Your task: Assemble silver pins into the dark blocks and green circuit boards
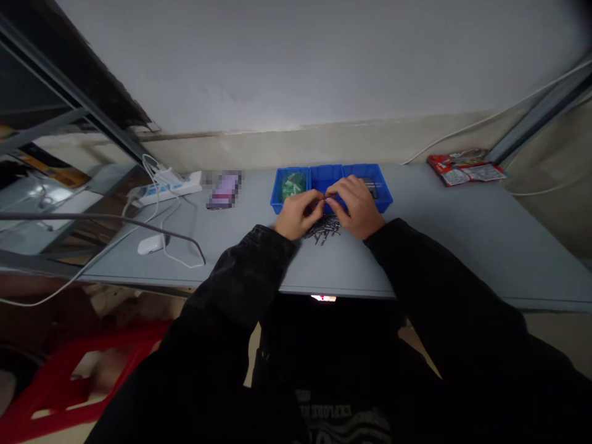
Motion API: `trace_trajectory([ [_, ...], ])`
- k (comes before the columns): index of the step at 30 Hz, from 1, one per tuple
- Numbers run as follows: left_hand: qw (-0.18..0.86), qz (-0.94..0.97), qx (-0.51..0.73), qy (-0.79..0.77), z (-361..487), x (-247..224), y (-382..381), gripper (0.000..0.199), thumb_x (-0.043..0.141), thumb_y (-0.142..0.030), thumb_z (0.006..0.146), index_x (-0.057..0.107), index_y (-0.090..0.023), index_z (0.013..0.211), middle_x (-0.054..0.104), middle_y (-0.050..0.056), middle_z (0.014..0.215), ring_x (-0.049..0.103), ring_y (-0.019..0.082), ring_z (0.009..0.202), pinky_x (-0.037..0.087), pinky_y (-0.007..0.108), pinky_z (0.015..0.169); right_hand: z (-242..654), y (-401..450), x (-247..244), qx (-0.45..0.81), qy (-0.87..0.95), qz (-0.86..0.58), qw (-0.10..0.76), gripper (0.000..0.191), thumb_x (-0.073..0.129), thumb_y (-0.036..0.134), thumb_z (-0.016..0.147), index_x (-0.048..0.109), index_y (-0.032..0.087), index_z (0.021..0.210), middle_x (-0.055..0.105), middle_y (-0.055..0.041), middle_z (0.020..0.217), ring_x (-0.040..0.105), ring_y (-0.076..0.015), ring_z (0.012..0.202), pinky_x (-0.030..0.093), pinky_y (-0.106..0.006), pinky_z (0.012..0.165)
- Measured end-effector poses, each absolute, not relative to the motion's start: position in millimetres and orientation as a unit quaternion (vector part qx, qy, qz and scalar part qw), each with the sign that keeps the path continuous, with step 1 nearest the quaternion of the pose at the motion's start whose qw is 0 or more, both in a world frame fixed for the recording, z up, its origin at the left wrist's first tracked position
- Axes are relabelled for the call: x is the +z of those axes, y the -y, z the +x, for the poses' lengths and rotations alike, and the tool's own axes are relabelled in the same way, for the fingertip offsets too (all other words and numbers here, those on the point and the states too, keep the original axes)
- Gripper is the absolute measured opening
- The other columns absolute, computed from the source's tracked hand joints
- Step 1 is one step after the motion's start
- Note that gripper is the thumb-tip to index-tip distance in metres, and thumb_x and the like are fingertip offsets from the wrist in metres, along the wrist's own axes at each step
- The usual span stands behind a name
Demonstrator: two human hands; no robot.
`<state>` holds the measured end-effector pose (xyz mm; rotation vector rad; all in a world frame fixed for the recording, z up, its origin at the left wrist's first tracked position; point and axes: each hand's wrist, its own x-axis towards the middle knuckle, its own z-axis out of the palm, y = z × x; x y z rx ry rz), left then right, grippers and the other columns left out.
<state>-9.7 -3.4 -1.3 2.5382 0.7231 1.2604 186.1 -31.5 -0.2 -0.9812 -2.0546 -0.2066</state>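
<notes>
My left hand (301, 214) and my right hand (355, 205) meet fingertip to fingertip over the table, both pinched closed. Whatever small piece sits between the fingertips is too small to name. Just below them lies a pile of small dark metal pins (324, 229). Behind the hands stands a blue three-part bin (325, 172). Its left compartment holds green and pale small parts (295, 183); the right one holds grey rod-like pieces (370, 186), partly hidden by my right hand. The middle compartment's blue floor shows, its front covered by my fingers.
To the left are a white power strip (173, 187) with cables, a white charger-like case (150, 244) and a blurred phone-like object (224, 190). A red packet (465, 168) lies at the back right. A red plastic stool (83, 376) stands below left. The wall rises behind the table.
</notes>
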Motion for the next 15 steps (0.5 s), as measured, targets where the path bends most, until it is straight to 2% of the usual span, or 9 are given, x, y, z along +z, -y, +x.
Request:
trace_trajectory([
  [6, 0.107, 0.86, 0.43, -0.254, -11.3, -2.8, 2.4, 0.021, 0.053, -0.03, 0.102, 0.066, -0.016, 0.093, 0.061, -0.001, 0.072, 0.055, 0.01, 0.065, 0.046, 0.024, 0.065, 187.2, 31.1, 0.2, -0.075, 0.821, -0.378, 0.421, 0.01, 0.048, 0.025, 0.101, 0.056, 0.021, 0.096, 0.063, -0.0071, 0.096, 0.052, -0.0257, 0.092, 0.039, -0.041, 0.083],
  [15, 0.094, 0.86, 0.438, -0.243, -12.1, -2.1, 2.9, 0.019, 0.055, -0.028, 0.102, 0.066, -0.016, 0.094, 0.062, -0.001, 0.073, 0.056, 0.01, 0.064, 0.047, 0.023, 0.064, 185.5, 27.7, -3.4, -0.096, 0.818, -0.382, 0.419, 0.023, 0.042, 0.032, 0.107, 0.057, 0.021, 0.095, 0.063, -0.0071, 0.096, 0.052, -0.0257, 0.091, 0.038, -0.041, 0.083],
])
